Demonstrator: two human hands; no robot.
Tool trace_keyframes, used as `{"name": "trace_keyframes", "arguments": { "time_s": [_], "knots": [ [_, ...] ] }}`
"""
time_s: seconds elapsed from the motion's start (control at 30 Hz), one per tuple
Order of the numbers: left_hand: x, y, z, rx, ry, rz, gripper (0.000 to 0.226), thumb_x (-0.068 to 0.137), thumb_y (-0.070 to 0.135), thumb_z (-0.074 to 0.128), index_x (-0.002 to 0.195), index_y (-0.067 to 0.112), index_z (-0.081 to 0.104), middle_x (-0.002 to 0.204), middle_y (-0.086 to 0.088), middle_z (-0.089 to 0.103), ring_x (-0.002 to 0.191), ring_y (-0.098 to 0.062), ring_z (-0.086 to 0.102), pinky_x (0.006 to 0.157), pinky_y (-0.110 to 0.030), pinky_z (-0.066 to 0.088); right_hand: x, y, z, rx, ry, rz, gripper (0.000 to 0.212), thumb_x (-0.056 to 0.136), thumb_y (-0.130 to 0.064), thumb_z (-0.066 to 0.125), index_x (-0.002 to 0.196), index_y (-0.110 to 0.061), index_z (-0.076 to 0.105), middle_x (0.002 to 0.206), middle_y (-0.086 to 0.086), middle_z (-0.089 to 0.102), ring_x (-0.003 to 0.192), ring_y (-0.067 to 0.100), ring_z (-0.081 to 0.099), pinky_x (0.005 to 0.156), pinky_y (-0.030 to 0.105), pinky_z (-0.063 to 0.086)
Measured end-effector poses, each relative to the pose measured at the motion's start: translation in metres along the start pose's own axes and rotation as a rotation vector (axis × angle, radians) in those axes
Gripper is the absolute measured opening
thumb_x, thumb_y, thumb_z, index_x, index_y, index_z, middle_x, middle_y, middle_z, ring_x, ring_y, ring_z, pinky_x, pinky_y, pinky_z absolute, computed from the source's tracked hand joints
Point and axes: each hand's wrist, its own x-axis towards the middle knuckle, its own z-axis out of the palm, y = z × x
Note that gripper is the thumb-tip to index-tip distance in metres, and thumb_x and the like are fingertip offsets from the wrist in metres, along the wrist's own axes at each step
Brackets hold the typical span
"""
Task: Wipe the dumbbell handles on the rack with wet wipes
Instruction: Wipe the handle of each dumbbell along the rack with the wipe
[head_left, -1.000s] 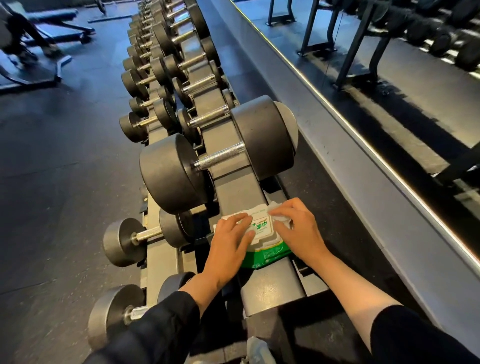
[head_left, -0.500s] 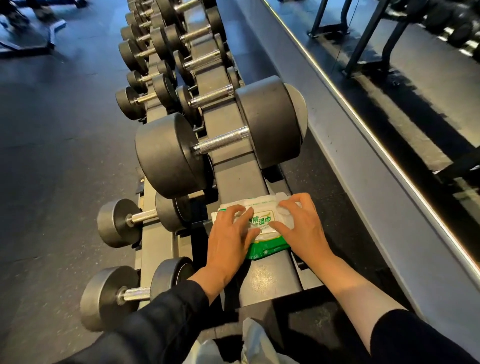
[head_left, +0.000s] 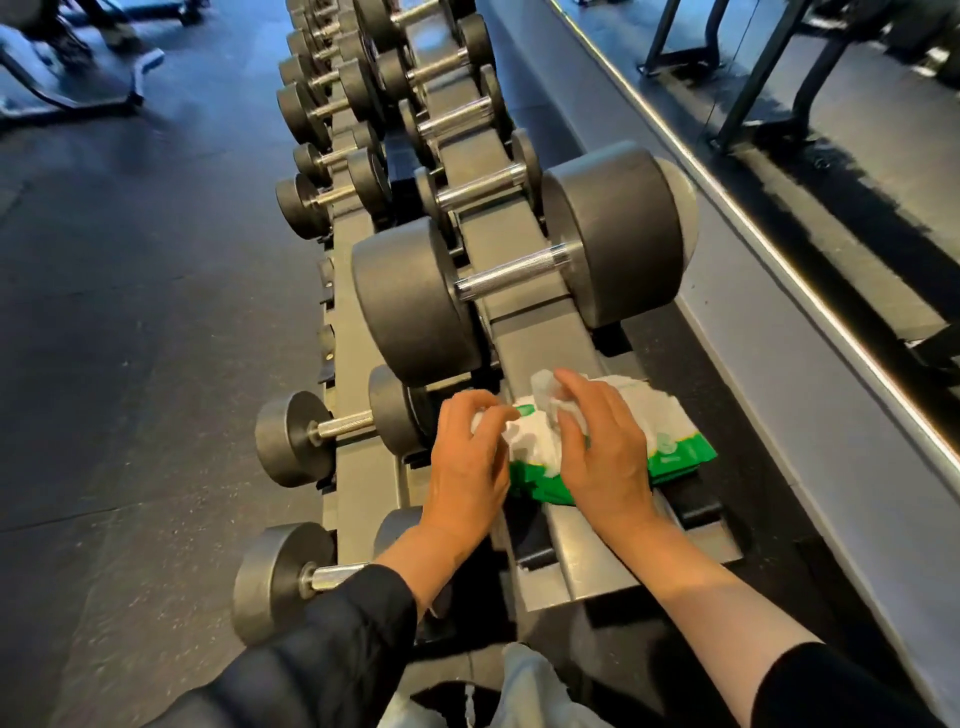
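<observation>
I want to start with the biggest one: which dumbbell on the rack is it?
The big dumbbell on the top rail just beyond the wet wipes pack; its heads dwarf those of every other dumbbell in the rows.

Matt dark dumbbell heads (head_left: 415, 301), shiny knurled metal handle (head_left: 511, 271), glossy plastic wipes pack (head_left: 675, 447), crumpled white wipe (head_left: 535, 431).

Pack of wet wipes (head_left: 670, 441): near half covered by both hands; printed label not readable. Opening hidden under the crumpled white wipe (head_left: 530, 441).
Left hand (head_left: 467, 467): fingertips curl out of view into the wipe.
Nearest dumbbell (head_left: 280, 577), lower tier at near end of rack (head_left: 535, 332): handle and inner head cut off by black sleeve (head_left: 332, 644).
Far dumbbells: run out at top edge, too small to count.
</observation>
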Motion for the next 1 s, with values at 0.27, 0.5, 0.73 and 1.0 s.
{"name": "trace_keyframes", "arguments": {
  "time_s": [0.27,0.5,0.73,1.0],
  "knots": [
    [-0.044,-0.086,-0.085,-0.071,-0.206,0.077,0.053,0.079,-0.002,0.036,0.129,0.011,0.047,0.127,-0.011,0.044,0.116,-0.027,0.05,0.096,-0.038,0.047,-0.047,-0.079,0.087,-0.128,0.006,0.111,0.039,0.091,-0.009,0.044,0.127,-0.006,0.055,0.133,0.021,0.046,0.121,0.023,0.041,0.104,0.016,0.027],
    [-0.074,-0.152,-0.159,-0.067,-0.461,0.24,0.075,0.076,-0.015,0.055,0.144,0.011,0.035,0.118,-0.012,0.047,0.094,-0.027,0.054,0.068,-0.037,0.049,-0.11,-0.147,0.15,-0.178,0.092,0.314,0.033,0.09,-0.015,0.044,0.1,-0.001,0.072,0.109,0.02,0.064,0.096,0.031,0.062,0.093,0.011,0.036],
    [-0.112,-0.156,-0.186,0.045,-0.55,0.354,0.052,0.094,0.026,0.048,0.143,0.011,0.039,0.112,-0.011,0.051,0.09,-0.018,0.05,0.066,-0.022,0.043,-0.163,-0.18,0.158,-0.138,0.097,0.468,0.028,0.081,-0.003,0.067,0.109,-0.006,0.067,0.116,0.011,0.059,0.104,0.018,0.056,0.09,0.009,0.039],
    [-0.153,-0.195,-0.195,0.222,-0.825,0.386,0.066,0.086,0.027,0.062,0.145,0.019,0.034,0.118,-0.014,0.049,0.091,-0.027,0.055,0.062,-0.039,0.055,-0.231,-0.184,0.197,-0.084,0.126,0.698,0.018,0.083,0.004,0.064,0.099,-0.001,0.07,0.097,0.013,0.068,0.087,0.013,0.059,0.08,-0.006,0.032]
  ]
}}
